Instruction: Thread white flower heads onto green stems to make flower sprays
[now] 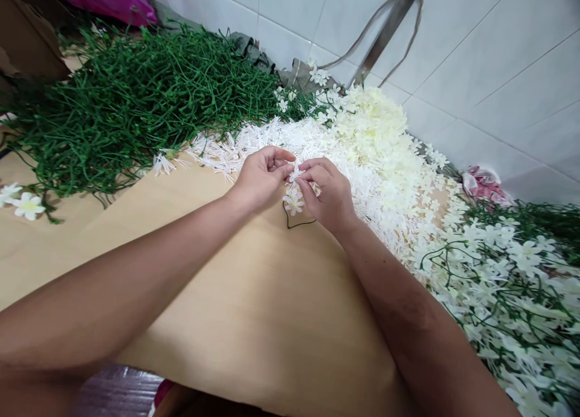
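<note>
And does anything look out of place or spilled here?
Only one mild oddity: two white flowers lie at the far left, beside the green stems, apart from the flower heap on the right; possibly strays.

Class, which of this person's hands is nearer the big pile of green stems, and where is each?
Left. The left hand is below the right end of the pile of green stems in the picture; the right hand is farther right, beyond the left hand.

Backs onto a white tiled wall [471,60], upper right. Shows glossy purplish flooring [118,391] at lower left.
</note>
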`<state>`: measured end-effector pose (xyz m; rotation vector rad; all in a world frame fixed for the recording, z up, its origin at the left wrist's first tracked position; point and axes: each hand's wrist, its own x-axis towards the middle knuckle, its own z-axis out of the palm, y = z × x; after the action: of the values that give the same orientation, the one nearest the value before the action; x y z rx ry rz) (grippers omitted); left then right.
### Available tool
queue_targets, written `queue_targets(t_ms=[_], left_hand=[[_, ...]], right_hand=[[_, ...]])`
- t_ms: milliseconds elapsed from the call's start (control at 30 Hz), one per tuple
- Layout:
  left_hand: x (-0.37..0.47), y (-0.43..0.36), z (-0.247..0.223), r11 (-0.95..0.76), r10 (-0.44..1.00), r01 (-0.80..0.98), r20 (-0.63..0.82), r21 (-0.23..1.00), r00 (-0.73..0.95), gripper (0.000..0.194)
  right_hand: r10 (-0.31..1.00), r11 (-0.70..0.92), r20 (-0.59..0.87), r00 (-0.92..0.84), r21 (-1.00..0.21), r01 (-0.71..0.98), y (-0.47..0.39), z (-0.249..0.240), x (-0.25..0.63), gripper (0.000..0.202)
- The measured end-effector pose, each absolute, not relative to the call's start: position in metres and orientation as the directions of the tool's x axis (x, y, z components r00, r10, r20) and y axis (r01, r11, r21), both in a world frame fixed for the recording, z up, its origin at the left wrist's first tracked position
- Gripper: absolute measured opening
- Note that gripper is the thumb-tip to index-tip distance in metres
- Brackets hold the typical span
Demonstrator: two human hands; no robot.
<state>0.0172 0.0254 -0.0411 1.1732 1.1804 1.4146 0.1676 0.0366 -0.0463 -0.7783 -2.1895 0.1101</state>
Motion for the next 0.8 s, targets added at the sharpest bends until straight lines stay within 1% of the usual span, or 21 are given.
queue_targets(t_ms=[67, 133, 233, 300, 400, 533, 600, 667, 733, 800], left_hand=[[0.017, 0.025, -0.041, -0.115, 0.988, -0.078, 0.106, 0.99, -0.111, 0.012], [0.018, 0.024, -0.04, -0.109, 0.99, -0.093, 0.1, 0.99, -0.095, 0.012], [0.018, 0.022, -0.038, -0.102, 0.993, -0.117, 0.094, 0.988, -0.069, 0.013], [0.017, 0.02, -0.036, -0.103, 0.994, -0.128, 0.097, 0.986, -0.057, 0.014], [0.017, 0.019, -0.034, -0.102, 0.994, -0.136, 0.095, 0.985, -0.058, 0.014], [0.018, 0.021, -0.037, -0.067, 0.997, -0.111, 0.062, 0.992, -0.054, 0.012], [0.018, 0.022, -0.04, -0.071, 0.997, -0.073, 0.068, 0.995, -0.033, 0.01], [0.016, 0.025, -0.045, -0.094, 0.995, 0.005, 0.094, 0.996, -0.025, 0.009], [0.012, 0.027, -0.05, -0.122, 0.991, 0.136, 0.128, 0.983, -0.039, 0.008], [0.007, 0.03, -0.054, -0.15, 0.984, 0.297, 0.173, 0.943, -0.052, 0.009]], right_hand=[[0.589, 0.797, 0.653, -0.476, -0.371, 0.477, 0.037, -0.047, 0.167, 0.008], [0.638, 0.768, 0.625, -0.449, -0.474, 0.432, 0.037, -0.047, 0.167, 0.007], [0.725, 0.677, 0.525, -0.446, -0.662, 0.322, 0.039, -0.046, 0.167, 0.007], [0.775, 0.597, 0.453, -0.441, -0.753, 0.276, 0.04, -0.046, 0.168, 0.008], [0.839, 0.484, 0.38, -0.388, -0.848, 0.217, 0.044, -0.046, 0.169, 0.013], [0.89, 0.318, 0.283, -0.359, -0.947, 0.042, 0.05, -0.047, 0.173, 0.022], [0.91, 0.229, 0.225, -0.349, -0.973, -0.031, 0.051, -0.046, 0.176, 0.027], [0.914, 0.134, 0.158, -0.375, -0.987, -0.089, 0.049, -0.044, 0.178, 0.03], [0.873, 0.027, 0.077, -0.482, -0.994, -0.11, 0.045, -0.041, 0.177, 0.032], [0.769, -0.071, -0.005, -0.639, -0.994, -0.077, 0.039, -0.038, 0.174, 0.031]])
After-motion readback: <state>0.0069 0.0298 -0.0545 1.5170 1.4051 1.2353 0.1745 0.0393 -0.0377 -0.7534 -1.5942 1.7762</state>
